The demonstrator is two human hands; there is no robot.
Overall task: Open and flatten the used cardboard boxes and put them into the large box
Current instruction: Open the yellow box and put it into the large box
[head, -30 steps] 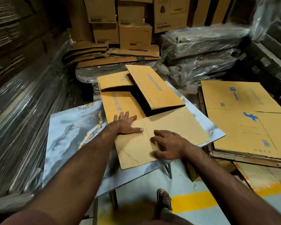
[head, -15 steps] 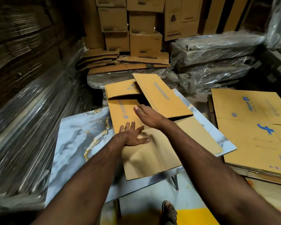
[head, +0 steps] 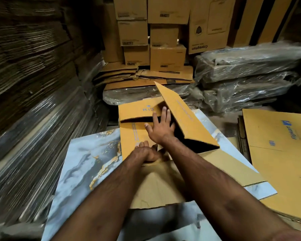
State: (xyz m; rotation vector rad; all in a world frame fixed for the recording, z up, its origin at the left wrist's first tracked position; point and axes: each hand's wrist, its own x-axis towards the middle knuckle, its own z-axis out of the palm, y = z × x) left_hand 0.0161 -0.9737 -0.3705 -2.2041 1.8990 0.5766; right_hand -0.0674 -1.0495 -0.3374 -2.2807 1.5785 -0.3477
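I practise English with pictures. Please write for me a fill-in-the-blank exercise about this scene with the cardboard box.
1. The right hand reaches with ____ fingers under the raised flap.
2. The left hand presses on the ____ box.
3. The box lies on a table with a ____ pattern.

Missing words: straight; cardboard; marble

A tan cardboard box (head: 163,180) lies partly opened, one flap (head: 184,115) tilted upward.

left hand (head: 147,153) fingertips hidden (curled under flap), box (head: 137,134) interior dark
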